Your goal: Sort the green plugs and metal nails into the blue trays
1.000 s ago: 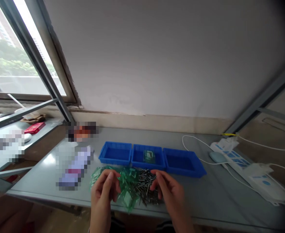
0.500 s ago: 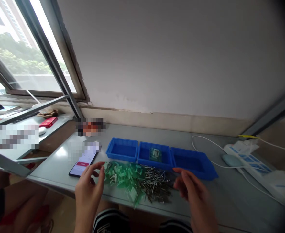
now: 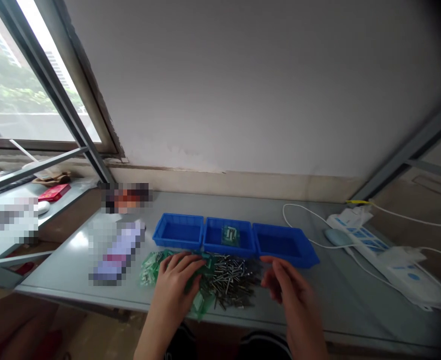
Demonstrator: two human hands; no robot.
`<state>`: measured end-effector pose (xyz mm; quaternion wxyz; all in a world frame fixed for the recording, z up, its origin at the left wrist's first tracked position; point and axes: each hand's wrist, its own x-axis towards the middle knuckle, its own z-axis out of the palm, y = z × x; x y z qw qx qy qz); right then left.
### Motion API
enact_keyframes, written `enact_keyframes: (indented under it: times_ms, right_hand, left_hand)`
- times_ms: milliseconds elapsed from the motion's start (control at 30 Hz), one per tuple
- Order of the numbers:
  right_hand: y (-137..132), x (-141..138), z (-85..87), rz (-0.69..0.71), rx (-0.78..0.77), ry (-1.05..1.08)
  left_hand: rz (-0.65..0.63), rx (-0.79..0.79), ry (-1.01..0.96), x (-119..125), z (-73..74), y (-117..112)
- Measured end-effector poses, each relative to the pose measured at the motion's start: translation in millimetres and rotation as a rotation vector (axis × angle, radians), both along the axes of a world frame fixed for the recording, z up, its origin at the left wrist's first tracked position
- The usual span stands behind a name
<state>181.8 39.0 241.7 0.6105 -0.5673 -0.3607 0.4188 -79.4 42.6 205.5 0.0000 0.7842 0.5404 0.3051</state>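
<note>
My left hand [image 3: 178, 277] lies over a pile of green see-through packets [image 3: 150, 267], fingers curved and thumb held apart. Its palm side is hidden, and I see nothing gripped in it. Beside the packets is a heap of loose metal screws [image 3: 230, 280]. My right hand [image 3: 290, 292] hovers just right of this heap, index finger stretched out and the other fingers loosely bent, with nothing visible in it. Behind the piles stand three blue trays in a row: a left tray [image 3: 160, 239], a middle tray [image 3: 212, 246] holding one green packet [image 3: 231, 234], and a right tray [image 3: 308, 252].
At the left of the grey table [image 3: 73, 265] lies a blurred-out phone [image 3: 118, 252]. A white power strip [image 3: 381, 260] with cables is on the right. The wall [image 3: 243, 100] rises behind, and a metal frame post [image 3: 73, 117] stands at the left.
My left hand has moved right, from beside the phone to over the green packets. My right hand stays near the screws. The view has shifted slightly.
</note>
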Motion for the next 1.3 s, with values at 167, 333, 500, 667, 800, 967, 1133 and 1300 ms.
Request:
enact_keyframes:
  times_ms: [167,333,500,667,800,967,1133,1300]
  right_hand:
    - [2,-1,-0.6,0.024,0.016,0.007]
    - [0,1,-5.8,0.052,0.029,-0.004]
    - [-2,-2,-8.2,0.16,0.071,-0.049]
    - [-9,-26,3.3,0.293,0.124,-0.186]
    - [-12,-38,10.7,0.46,0.173,-0.327]
    - [-10,-39,7.6,0.427,0.175,-0.31]
    - [-9,-38,3.5,0.369,0.174,-0.3]
    - [-10,-38,3.3,0.353,0.194,-0.276]
  left_hand:
    - [-0.021,0.077,-0.099,0,-0.9,3]
    - [0.11,0.23,-0.359,10,12.6,-2]
    - [0.326,0.157,-0.799,31,24.8,-13]
    - [0.237,-0.097,-1.074,49,25.4,-16]
    - [0.046,-0.226,-1.068,55,26.4,-14]
    - [-0.012,-0.381,-1.174,56,29.6,-13]
    - [-0.034,-0.601,-1.058,57,26.5,-17]
    - [-0.05,-0.62,-1.03,58,27.9,-19]
